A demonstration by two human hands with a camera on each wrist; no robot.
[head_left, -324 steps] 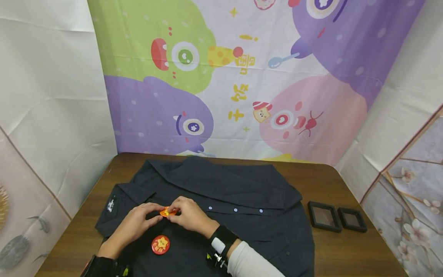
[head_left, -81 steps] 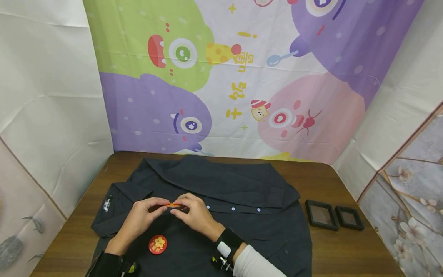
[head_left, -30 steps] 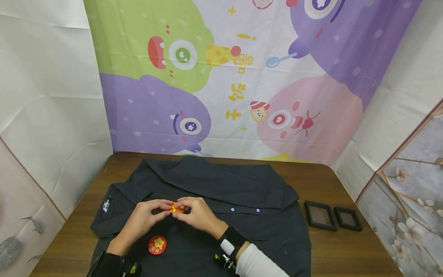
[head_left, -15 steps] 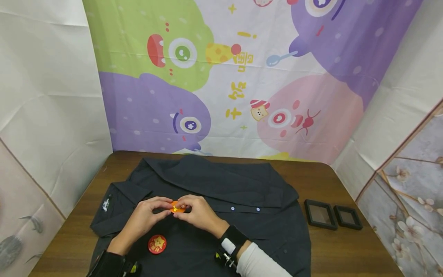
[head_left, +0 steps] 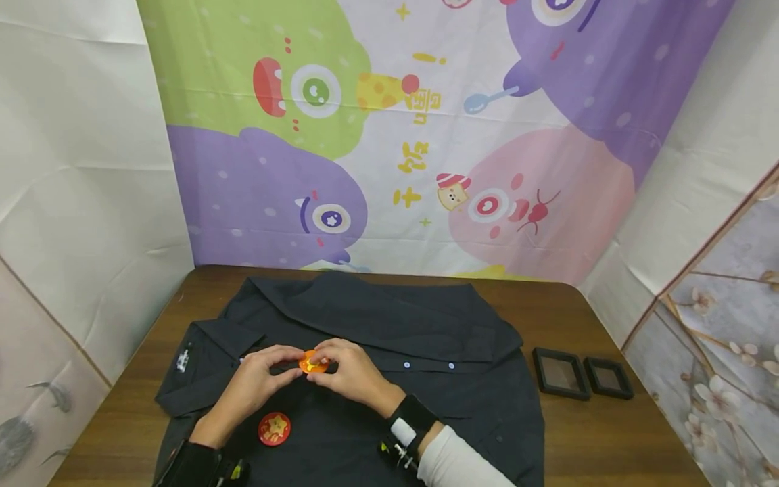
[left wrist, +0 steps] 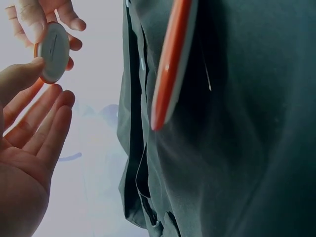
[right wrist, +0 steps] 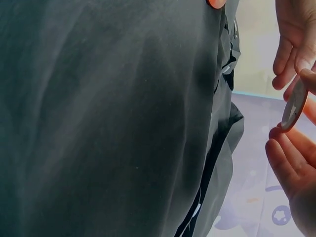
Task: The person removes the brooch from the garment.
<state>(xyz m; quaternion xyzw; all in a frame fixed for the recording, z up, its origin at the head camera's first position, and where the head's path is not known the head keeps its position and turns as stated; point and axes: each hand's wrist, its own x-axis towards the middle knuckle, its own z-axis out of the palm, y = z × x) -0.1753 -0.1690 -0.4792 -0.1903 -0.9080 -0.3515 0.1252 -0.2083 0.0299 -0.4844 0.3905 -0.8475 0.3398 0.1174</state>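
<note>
Between the fingertips of both hands is a round orange pin badge [head_left: 313, 362], with a yellow figure on its face. The left hand [head_left: 254, 380] pinches its left edge, while the right hand [head_left: 353, 373] grips the right edge with thumb and fingers. The left wrist view shows the badge's pale back [left wrist: 55, 52] with a straight pin across it. Beneath the hands spreads a dark button shirt [head_left: 341, 433]. A second badge, red with a yellow star [head_left: 274, 429], lies on the shirt below the hands; a thin needle [left wrist: 207, 74] shows beside its edge [left wrist: 170, 69] in the left wrist view.
The shirt lies on a brown wooden table [head_left: 584, 446]. On the right stand two black square frames, a larger one [head_left: 561, 392] and a smaller one [head_left: 610, 392]. A cartoon-printed cloth [head_left: 402, 149] hangs behind the table's far edge.
The orange badge was edge-on to the head view 2.7 s ago; its face is now tilted into view. Both hands keep hold of it, slightly farther right than 10.8 s ago.
</note>
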